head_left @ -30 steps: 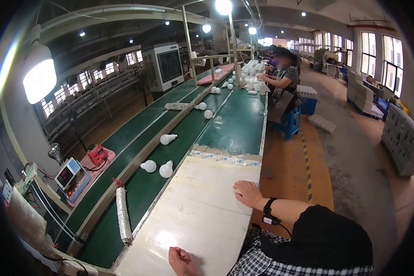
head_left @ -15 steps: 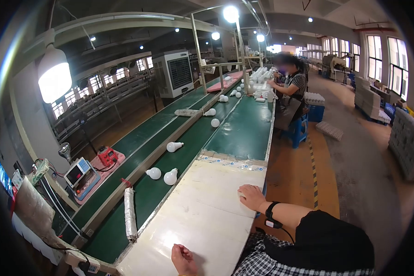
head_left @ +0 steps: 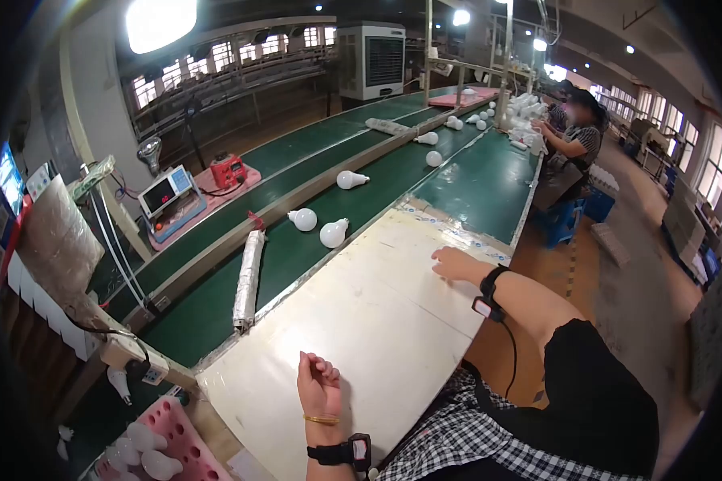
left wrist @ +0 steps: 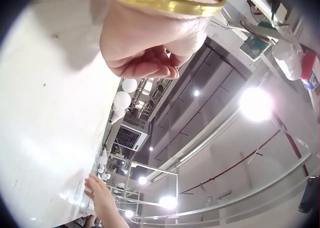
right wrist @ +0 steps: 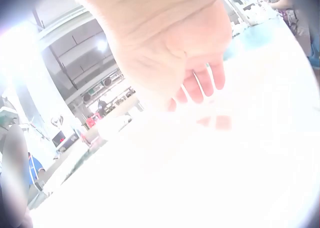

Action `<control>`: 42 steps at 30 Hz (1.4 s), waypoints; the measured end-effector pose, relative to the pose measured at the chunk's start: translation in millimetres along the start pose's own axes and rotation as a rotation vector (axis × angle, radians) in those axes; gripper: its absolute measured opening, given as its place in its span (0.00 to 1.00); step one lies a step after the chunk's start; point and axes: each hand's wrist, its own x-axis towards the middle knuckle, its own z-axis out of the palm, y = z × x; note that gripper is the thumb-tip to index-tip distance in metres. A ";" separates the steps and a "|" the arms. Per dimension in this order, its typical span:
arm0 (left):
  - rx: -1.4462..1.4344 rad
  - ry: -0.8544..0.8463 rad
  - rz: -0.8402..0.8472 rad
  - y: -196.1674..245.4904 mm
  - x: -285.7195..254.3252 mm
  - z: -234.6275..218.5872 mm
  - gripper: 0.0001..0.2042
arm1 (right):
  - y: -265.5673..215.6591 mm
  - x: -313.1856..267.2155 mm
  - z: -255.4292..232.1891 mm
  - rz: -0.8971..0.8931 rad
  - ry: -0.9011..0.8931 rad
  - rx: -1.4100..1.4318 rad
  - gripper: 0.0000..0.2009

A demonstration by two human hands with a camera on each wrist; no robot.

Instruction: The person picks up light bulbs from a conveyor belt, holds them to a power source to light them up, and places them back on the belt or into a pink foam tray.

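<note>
My left hand (head_left: 319,381) rests at the near part of a white work board (head_left: 361,313), its fingers loosely curled and holding nothing. A gold bangle (left wrist: 170,4) circles that wrist. My right hand (head_left: 457,264) lies near the far right edge of the board, palm down. In the right wrist view its fingers (right wrist: 194,85) look relaxed, with nothing in them. Just beyond the board's left edge, two white light bulbs (head_left: 334,233) lie on the green conveyor belt (head_left: 297,256). Another bulb (head_left: 351,179) lies farther along.
A foil-wrapped bar (head_left: 249,280) lies on the belt beside the board. Past the rail (head_left: 329,180) stand a meter with a display (head_left: 167,199) and a red device (head_left: 229,170). A pink foam tray (head_left: 186,433) holds bulbs at lower left. Another person (head_left: 578,144) works at the far end.
The head view has swung left and down, bringing my left wrist and the pink foam tray into sight. Both hands stay on the board, and the nearby bulbs keep their places.
</note>
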 end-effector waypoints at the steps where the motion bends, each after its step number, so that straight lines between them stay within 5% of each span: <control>1: -0.014 0.009 0.011 1.9 1.5 1.6 0.12 | -9.9 21.9 -11.2 -0.042 0.025 0.016 0.20; 11: 0.015 0.103 0.024 9.6 2.3 -0.6 0.14 | -141.8 191.8 14.7 -0.427 0.212 0.043 0.32; 18: 0.062 0.149 0.011 6.6 4.7 -11.3 0.14 | -171.3 231.5 23.6 -0.528 -0.012 -0.047 0.29; 23: 0.132 0.105 0.014 4.5 6.6 -12.0 0.14 | -192.1 184.4 41.8 -0.449 -0.056 0.418 0.27; 25: 0.128 0.107 0.021 2.9 7.1 -11.6 0.13 | -217.1 120.8 30.8 -0.254 -0.386 1.067 0.20; 28: 0.113 0.101 0.018 2.5 11.1 -12.3 0.13 | -226.1 43.9 35.1 -0.027 -0.696 1.612 0.13; 34: 0.110 0.074 0.011 0.8 10.5 -17.0 0.12 | -225.4 -33.3 45.2 0.016 -0.767 1.779 0.12; 42: 0.053 0.036 -0.008 0.9 9.6 -15.5 0.11 | -221.7 -49.0 45.8 -0.022 -0.695 1.863 0.11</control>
